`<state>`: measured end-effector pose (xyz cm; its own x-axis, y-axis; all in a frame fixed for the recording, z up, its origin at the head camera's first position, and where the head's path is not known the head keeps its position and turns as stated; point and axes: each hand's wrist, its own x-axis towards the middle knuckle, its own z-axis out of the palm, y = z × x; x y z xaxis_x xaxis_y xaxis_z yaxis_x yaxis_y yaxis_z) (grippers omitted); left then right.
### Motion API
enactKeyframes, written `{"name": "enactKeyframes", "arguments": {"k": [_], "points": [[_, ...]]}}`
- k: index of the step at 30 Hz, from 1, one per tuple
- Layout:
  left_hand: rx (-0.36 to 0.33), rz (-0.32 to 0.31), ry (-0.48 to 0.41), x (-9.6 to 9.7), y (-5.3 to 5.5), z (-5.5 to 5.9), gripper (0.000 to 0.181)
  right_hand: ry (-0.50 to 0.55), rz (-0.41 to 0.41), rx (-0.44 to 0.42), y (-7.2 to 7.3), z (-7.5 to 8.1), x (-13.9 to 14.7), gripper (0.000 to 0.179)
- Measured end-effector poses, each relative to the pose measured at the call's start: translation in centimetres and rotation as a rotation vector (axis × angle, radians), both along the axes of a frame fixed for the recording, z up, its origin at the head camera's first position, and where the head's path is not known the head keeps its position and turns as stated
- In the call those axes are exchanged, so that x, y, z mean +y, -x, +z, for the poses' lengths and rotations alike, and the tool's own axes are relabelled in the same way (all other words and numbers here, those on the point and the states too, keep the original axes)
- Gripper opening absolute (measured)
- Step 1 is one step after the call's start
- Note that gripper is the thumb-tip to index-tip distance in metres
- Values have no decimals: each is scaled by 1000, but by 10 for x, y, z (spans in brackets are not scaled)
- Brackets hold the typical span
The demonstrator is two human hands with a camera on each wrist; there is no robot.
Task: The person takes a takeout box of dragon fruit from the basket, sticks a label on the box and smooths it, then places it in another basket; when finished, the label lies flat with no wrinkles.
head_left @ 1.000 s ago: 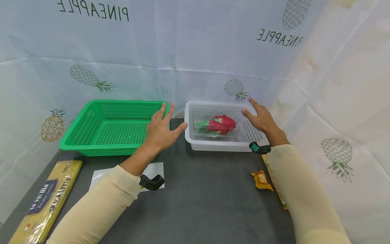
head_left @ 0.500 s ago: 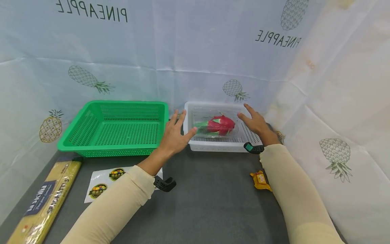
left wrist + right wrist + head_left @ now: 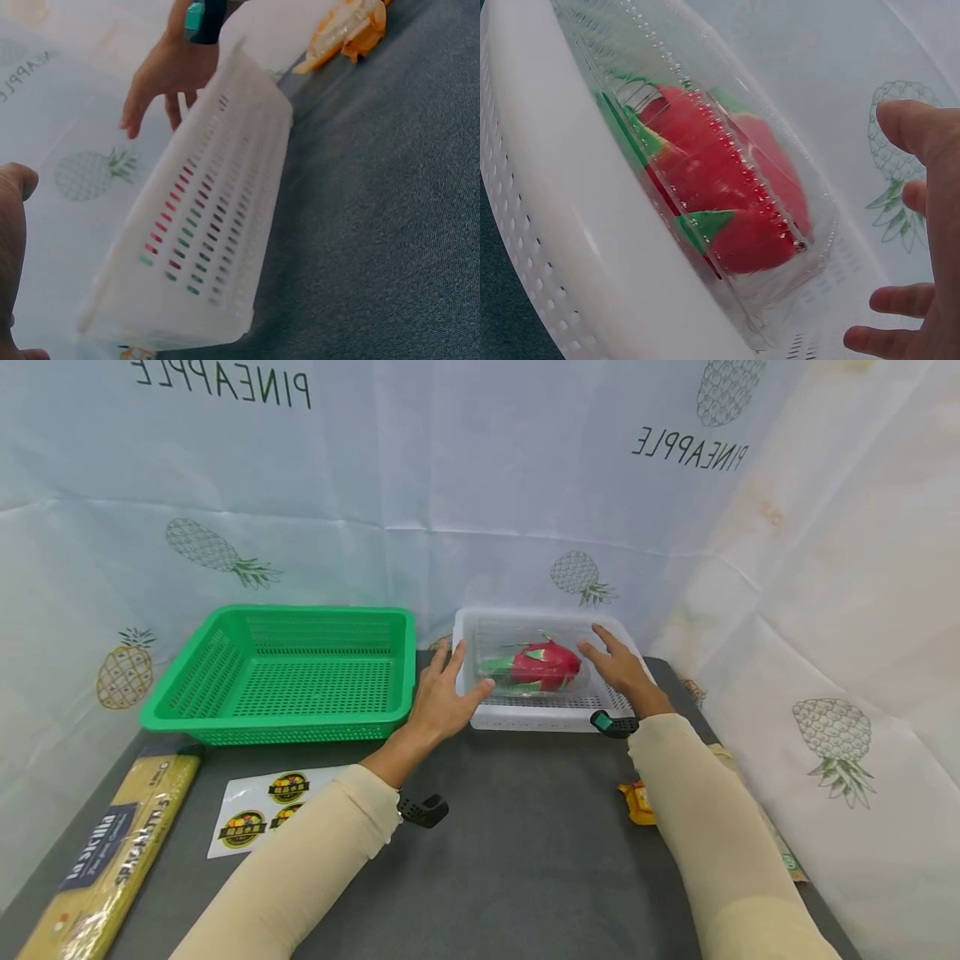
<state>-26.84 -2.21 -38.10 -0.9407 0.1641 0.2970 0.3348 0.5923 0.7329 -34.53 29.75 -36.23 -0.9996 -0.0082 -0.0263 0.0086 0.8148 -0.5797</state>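
A red and green dragon fruit [image 3: 549, 665] lies in a see-through plastic box [image 3: 497, 643] inside the white basket [image 3: 536, 720]. My left hand [image 3: 441, 703], fingers spread, overlaps the basket's left rim in the head view. Over the basket's right side hovers my right hand [image 3: 621, 672], thumb and fingers apart, just right of the box. The left wrist view shows the basket's slotted wall [image 3: 214, 225] between both hands. In the right wrist view the fruit [image 3: 705, 161] shows through the clear plastic, and nothing lies between that hand's fingers [image 3: 904, 300].
A green basket [image 3: 277, 729] stands at the left. In front of it are a sheet of round stickers [image 3: 242, 831] and a spaghetti pack [image 3: 120, 843]. A small orange-wrapped item [image 3: 639, 803] lies by the right sleeve, which partly covers another package [image 3: 787, 860]. A pineapple-print curtain [image 3: 480, 460] hangs behind.
My left hand has moved right, from the green basket's edge to the white basket's left side. My right hand has shifted slightly left and down toward the box. The box stays in place.
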Motion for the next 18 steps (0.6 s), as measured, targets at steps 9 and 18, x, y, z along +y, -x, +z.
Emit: {"name": "enactKeyframes", "arguments": {"k": [9, 18], "points": [[-104, 10, -18, 7, 8, -13, 85, 115, -34, -59, 5, -9, -8, 78], [-151, -4, -34, 13, 16, -25, 92, 162, -68, -122, 9, -11, -17, 79]]}}
